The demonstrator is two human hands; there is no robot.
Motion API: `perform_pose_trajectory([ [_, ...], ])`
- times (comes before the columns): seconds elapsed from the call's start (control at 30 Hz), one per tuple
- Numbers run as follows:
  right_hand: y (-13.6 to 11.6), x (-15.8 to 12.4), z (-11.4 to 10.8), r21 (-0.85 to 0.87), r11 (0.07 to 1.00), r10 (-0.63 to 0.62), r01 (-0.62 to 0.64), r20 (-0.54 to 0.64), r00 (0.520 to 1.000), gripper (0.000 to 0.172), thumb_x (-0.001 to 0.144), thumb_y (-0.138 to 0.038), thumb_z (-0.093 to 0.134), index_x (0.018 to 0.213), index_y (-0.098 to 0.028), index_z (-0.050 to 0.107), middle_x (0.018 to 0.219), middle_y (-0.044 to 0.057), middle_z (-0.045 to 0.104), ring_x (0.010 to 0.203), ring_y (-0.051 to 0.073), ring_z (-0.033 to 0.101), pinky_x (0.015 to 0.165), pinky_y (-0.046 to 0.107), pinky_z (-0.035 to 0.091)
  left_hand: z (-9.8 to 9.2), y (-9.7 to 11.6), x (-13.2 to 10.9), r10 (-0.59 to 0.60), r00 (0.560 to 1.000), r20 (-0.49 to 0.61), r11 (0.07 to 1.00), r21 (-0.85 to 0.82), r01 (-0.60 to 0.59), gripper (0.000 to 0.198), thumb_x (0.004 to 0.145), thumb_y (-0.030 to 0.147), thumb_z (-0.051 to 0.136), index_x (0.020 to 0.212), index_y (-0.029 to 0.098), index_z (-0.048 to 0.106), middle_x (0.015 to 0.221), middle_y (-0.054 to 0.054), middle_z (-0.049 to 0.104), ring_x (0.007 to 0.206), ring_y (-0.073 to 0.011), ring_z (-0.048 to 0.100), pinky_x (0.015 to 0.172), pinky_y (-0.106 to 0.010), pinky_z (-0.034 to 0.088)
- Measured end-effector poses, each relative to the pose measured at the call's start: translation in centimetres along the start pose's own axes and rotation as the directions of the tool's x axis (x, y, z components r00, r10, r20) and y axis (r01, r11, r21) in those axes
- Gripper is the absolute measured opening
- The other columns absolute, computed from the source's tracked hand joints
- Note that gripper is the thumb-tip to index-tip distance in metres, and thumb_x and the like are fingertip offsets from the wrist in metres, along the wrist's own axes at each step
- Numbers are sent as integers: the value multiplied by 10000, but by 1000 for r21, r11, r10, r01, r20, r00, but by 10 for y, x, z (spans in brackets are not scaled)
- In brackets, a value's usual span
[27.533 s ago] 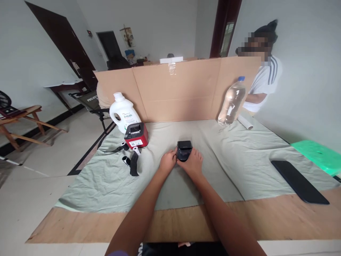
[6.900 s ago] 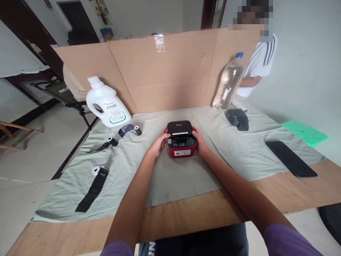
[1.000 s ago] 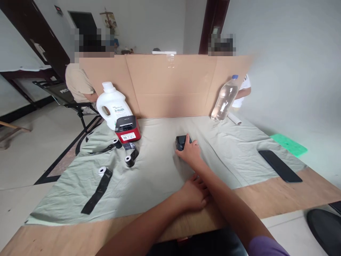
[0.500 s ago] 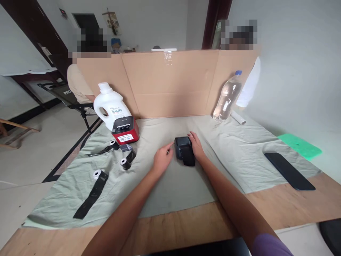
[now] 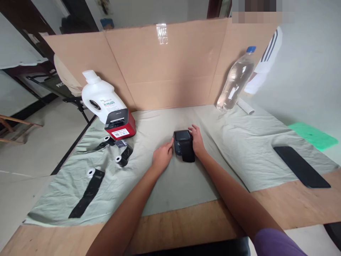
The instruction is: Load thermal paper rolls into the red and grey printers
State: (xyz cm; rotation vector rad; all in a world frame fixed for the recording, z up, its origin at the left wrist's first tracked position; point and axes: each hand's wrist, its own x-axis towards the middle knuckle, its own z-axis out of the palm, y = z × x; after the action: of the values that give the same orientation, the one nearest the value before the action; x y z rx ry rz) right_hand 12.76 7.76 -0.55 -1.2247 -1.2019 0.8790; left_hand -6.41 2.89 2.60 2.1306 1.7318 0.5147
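A small dark portable printer (image 5: pixel 182 136) stands on the grey-green cloth in front of me, and a black paper strip (image 5: pixel 188 152) hangs over its front. My left hand (image 5: pixel 161 156) is at its left side, index fingertip touching the edge and the other fingers curled in. Against the right side rests my right hand (image 5: pixel 197 141), fingers bent toward the back corner; its thumb is hidden. To the left lie several paper rolls with black strips: a front roll (image 5: pixel 91 173), a middle roll (image 5: pixel 121 161) and a back roll (image 5: pixel 108 139).
A red-and-black printer (image 5: pixel 124 127) stands before a white detergent jug (image 5: pixel 99 94). At the right are a water bottle (image 5: pixel 236 83), a white tube (image 5: pixel 245 106) and a black phone (image 5: pixel 301 167). A cardboard screen (image 5: pixel 170 71) closes the back; people sit behind it.
The camera view has tilted down, so the screen and bottles sit differently. My left index finger still points at the printer's left edge; my right hand stays at its right side.
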Motion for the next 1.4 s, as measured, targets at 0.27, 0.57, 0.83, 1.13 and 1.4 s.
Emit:
perform_pose_trajectory([
  [0.27, -3, -1, 1, -32, 999, 23, -23, -6, 1000, 768, 953, -726, 212, 1591, -323, 70, 1411, 95, 524, 1252, 260, 582, 1028, 403, 476, -2, 0, 8, 14, 996, 93, 972, 231, -35, 536, 979, 209, 376, 1497, 317, 460, 1109, -57, 692, 959, -253, 664, 765, -318, 478],
  [0.57, -1, 0, 1, -80, 997, 2, -1, 10, 1000, 746, 972, -669, 295, 1591, -313, 80, 1300, 84, 589, 1194, 247, 607, 953, 371, 508, 0, 0, 8, 36, 995, 96, 951, 302, -64, 560, 972, 191, 358, 1520, 283, 426, 1136, -81, 681, 932, -255, 669, 762, -329, 470],
  [0.83, -6, -8, 4, -44, 998, -52, 41, -297, 953, 523, 994, -587, 274, 1283, -213, 496, 926, 56, 678, 894, 204, 662, 809, 344, 532, 4, -2, 6, 40, 999, -2, 992, 122, -39, 457, 1018, 333, 374, 1450, 346, 521, 1189, -28, 718, 1048, -241, 661, 836, -313, 481],
  [1.13, -12, -11, 0, -67, 991, -136, 120, -354, 925, 481, 987, -513, 274, 1052, -196, 629, 939, 83, 736, 914, 213, 666, 803, 348, 507, 0, 0, 7, -76, 997, 13, 990, -118, 77, 551, 958, 643, 420, 1414, 369, 562, 923, -9, 750, 927, -229, 677, 774, -297, 465],
  [1.4, -15, -7, 4, -31, 997, -76, 73, -114, 991, 462, 928, -543, 408, 1201, -215, 587, 1309, 104, 657, 1048, 221, 623, 945, 389, 470, -1, -1, 11, -116, 993, 34, 956, -267, 120, 585, 895, 668, 507, 1386, 361, 592, 927, 4, 740, 920, -218, 671, 710, -275, 448],
])
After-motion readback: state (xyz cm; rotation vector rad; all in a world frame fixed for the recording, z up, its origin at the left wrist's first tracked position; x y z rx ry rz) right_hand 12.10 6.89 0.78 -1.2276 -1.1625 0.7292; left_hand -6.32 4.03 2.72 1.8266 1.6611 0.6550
